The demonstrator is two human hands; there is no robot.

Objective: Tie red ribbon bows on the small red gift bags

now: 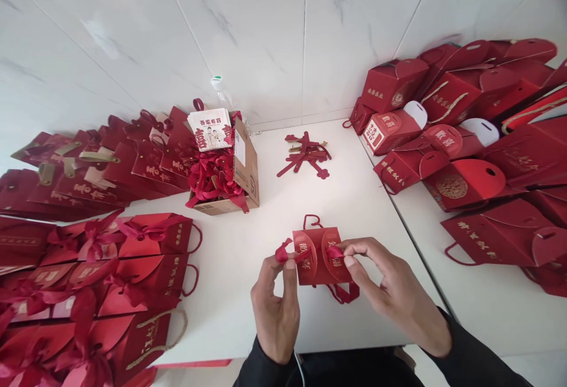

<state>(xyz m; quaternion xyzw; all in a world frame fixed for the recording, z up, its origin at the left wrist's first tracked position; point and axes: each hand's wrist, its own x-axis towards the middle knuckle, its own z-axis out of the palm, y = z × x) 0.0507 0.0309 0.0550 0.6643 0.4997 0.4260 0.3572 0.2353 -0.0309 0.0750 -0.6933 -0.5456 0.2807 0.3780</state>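
A small red gift box with gold lettering on its flaps stands on the white table in front of me. A dark red ribbon runs through its top. My left hand pinches one part of the ribbon beside the box's left edge, between thumb and forefinger. Over the right flap, my right hand pinches another part of the same ribbon in its fingertips. A thin cord handle sticks out behind the box, and a loop of ribbon lies at its near side.
A cardboard carton full of red ribbons stands back left, with a printed packet on top. Flat red strips lie near the wall. Bow-tied red boxes crowd the left. More red boxes are stacked right, past a table seam.
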